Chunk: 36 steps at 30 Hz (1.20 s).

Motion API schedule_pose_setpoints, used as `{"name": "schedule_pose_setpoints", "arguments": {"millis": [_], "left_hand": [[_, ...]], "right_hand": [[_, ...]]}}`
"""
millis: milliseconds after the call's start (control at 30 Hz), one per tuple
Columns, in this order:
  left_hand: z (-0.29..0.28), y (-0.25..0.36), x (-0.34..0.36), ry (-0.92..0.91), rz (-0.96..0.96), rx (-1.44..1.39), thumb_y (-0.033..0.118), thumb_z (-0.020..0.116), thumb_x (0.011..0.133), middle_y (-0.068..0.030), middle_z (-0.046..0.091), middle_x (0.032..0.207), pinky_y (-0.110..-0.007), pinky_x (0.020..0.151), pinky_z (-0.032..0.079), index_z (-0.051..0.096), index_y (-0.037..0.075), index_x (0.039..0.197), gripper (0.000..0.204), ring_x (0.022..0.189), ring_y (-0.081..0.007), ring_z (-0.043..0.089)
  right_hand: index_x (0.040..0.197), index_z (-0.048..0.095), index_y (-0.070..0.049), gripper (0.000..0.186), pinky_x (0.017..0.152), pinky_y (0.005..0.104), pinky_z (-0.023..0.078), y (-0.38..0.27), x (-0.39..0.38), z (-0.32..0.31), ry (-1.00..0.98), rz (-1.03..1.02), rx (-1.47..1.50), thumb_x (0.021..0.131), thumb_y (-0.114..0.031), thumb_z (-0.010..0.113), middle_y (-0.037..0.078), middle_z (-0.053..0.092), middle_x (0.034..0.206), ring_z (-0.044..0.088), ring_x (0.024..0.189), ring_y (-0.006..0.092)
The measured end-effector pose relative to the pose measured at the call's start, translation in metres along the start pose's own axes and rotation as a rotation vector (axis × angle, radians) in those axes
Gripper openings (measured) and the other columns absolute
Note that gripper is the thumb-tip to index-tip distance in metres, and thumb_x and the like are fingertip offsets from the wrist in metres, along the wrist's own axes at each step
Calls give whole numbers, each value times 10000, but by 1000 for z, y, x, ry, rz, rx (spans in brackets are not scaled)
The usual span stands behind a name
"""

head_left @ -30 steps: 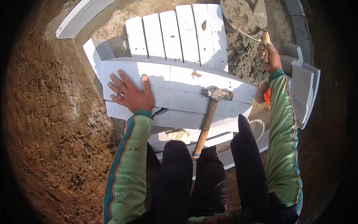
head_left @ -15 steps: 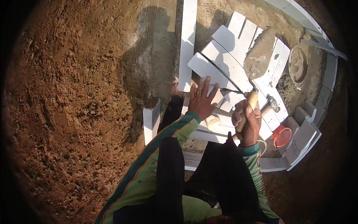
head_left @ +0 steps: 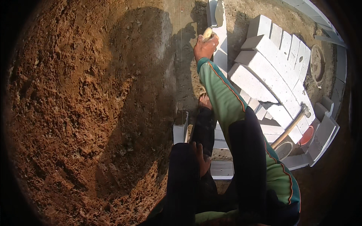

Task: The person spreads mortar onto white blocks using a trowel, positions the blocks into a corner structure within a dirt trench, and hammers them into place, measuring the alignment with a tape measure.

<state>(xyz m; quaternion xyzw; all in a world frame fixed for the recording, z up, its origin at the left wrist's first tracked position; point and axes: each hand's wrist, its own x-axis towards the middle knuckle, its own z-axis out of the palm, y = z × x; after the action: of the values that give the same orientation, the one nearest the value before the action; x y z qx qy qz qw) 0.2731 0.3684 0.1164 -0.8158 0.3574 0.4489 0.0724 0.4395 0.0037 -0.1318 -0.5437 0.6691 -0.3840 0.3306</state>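
My right hand [head_left: 204, 48] grips a trowel's wooden handle [head_left: 207, 34] at the top middle. The trowel's grey blade [head_left: 217, 14] is over a long white block [head_left: 220, 52] lying lengthwise beside a strip of dirt. Lower down, my left hand [head_left: 201, 160] rests against my dark-trousered leg with its fingers partly extended, partly hidden by dark fabric. A bare foot [head_left: 204, 101] is beside the long block. To the right, a hammer [head_left: 291, 132] lies on stacked white blocks [head_left: 271, 73], one of them broken.
Rough red soil [head_left: 75, 113] fills the left, bordered by a thin string line. A short block [head_left: 180, 128] stands near my leg. A mortar-crusted round container [head_left: 316, 66], red container [head_left: 305, 135], upright slabs [head_left: 322, 139] and curved block edging [head_left: 339, 64] are on the right.
My right hand has carried the trowel forward and left onto the long block. My left hand has left the blocks and dropped back to my leg. The view has turned leftward.
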Motion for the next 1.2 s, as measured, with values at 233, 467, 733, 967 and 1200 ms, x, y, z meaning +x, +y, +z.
{"name": "schedule_pose_setpoints", "arguments": {"millis": [233, 467, 733, 967, 1200], "left_hand": [[-13, -19, 4, -143, -276, -559, 389, 731, 852, -265, 352, 1581, -565, 1181, 289, 433, 22, 1499, 802, 1454, -439, 358], [5, -15, 5, -39, -21, -139, 322, 728, 828, -230, 429, 1538, -538, 1133, 352, 462, 39, 1474, 754, 1378, -419, 452], [29, -23, 5, 44, 21, -148, 227, 748, 799, -226, 462, 1512, -506, 1130, 359, 454, 25, 1458, 749, 1376, -392, 464], [5, -18, 8, 18, 89, -101, 302, 695, 887, -207, 522, 1447, -493, 1100, 404, 463, 32, 1452, 667, 1329, -376, 514], [-15, -11, 16, -139, -157, -345, 339, 750, 828, -283, 460, 1495, -518, 1099, 398, 504, 11, 1439, 736, 1350, -430, 475]], "right_hand": [[1287, 407, 29, 582, 887, 498, 530, 26, -25, 18, -360, 319, -186, 913, -296, 713, 308, 696, 1036, 681, 1020, 468], [1193, 456, 42, 503, 864, 527, 527, 60, -122, -38, -411, 528, -250, 914, -299, 699, 322, 685, 1021, 675, 994, 494], [1220, 445, 17, 441, 809, 526, 502, 74, -176, -59, -288, 454, -3, 934, -207, 694, 307, 667, 1001, 655, 953, 509], [1118, 467, 33, 442, 813, 500, 514, 39, -37, 27, -148, 456, 104, 916, -258, 731, 321, 664, 992, 664, 933, 493], [1205, 514, 78, 526, 931, 504, 481, 97, -117, 19, -124, 580, 129, 924, -322, 708, 332, 653, 1093, 645, 1054, 478]]}}
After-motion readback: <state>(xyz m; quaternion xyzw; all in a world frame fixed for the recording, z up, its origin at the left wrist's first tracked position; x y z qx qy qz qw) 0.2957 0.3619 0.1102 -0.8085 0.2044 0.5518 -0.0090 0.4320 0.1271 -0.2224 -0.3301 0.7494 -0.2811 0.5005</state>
